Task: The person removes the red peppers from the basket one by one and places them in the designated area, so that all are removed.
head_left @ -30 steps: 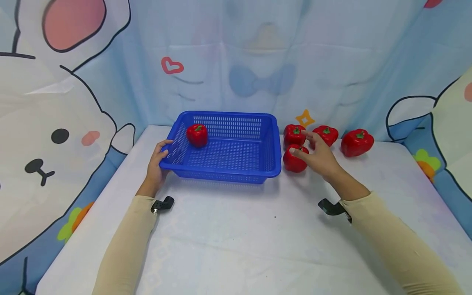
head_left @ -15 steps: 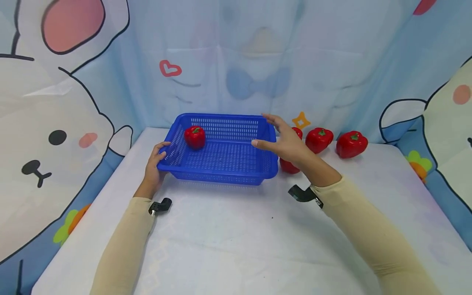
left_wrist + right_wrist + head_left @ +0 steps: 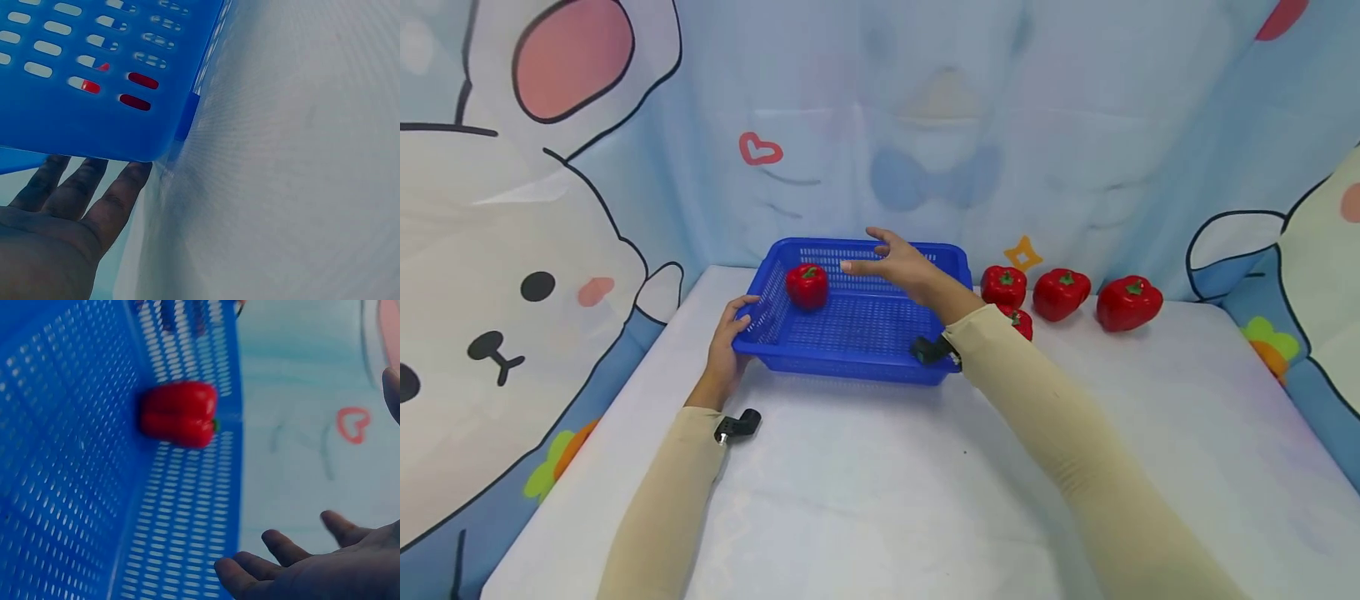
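Observation:
A blue plastic basket (image 3: 850, 365) with slotted walls stands on the white table. One red bell pepper (image 3: 807, 287) lies inside it, against the left wall, also seen in the right wrist view. At the basket's left rim, my left hand (image 3: 724, 346) holds the edge with thumb and fingers; the left wrist view shows fingers (image 3: 115, 203) reaching to the rim, their tips hidden. My right hand (image 3: 902, 268) hovers over the basket, fingers spread and nothing in them, to the right of the pepper. Its forearm partly covers the basket's right side.
Right of the basket are several more red bell peppers: one at the back (image 3: 1003, 287), one partly hidden by the right sleeve (image 3: 1018, 323), another pepper (image 3: 1061, 293) and a larger pepper (image 3: 1129, 303). A printed curtain (image 3: 925, 108) hangs behind the table (image 3: 850, 500).
My right hand has moved left, from beside the peppers on the right to above the basket, carrying nothing. The left hand stays at the basket's rim. The camera view has shifted slightly.

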`<state>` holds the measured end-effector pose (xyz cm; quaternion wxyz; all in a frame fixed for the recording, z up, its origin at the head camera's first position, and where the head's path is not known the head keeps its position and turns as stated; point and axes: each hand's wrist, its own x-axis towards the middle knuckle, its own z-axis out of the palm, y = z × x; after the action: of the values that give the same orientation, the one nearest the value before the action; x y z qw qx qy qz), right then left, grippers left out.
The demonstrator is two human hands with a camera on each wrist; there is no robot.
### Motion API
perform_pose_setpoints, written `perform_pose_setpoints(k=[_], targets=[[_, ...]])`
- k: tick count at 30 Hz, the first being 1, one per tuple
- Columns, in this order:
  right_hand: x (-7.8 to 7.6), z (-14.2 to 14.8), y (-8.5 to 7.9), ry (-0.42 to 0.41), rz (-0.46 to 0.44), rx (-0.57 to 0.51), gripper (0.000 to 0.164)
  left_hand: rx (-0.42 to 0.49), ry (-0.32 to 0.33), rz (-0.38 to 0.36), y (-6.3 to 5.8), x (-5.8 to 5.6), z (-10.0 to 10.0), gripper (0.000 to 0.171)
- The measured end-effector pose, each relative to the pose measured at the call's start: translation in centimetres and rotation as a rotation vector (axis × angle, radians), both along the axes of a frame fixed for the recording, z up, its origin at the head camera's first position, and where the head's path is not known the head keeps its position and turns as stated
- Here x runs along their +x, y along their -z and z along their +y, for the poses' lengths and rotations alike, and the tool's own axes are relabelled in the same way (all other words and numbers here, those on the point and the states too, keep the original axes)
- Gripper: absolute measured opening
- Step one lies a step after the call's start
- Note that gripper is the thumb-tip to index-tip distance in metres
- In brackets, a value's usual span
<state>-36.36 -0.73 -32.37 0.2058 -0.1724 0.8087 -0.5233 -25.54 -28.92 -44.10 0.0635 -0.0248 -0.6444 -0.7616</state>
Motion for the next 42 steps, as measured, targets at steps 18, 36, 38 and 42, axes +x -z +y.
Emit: perform_pose_setpoints(k=[18, 36, 38, 42], targets=[[-3.7, -7.5, 3.7, 0.110, 0.020, 0.147, 0.096, -0.074, -0.002, -0.005, 0.3, -1.0, 0.8, 0.034], [-4.8, -9.8, 3.8, 0.156, -0.043, 0.288, 0.095, -0.024, -0.008, 0.027, 0.1, -1.4, 0.7, 0.032], [-4.9, -10.0, 3.9, 0.150, -0.064, 0.338, 0.098, -0.004, 0.000, 0.032, 0.2, -1.5, 0.8, 0.032], [-5.2, -10.4, 3.9, 0.127, -0.055, 0.403, 0.098, 0.007, -0.001, 0.035, 0.2, -1.6, 0.6, 0.032]])
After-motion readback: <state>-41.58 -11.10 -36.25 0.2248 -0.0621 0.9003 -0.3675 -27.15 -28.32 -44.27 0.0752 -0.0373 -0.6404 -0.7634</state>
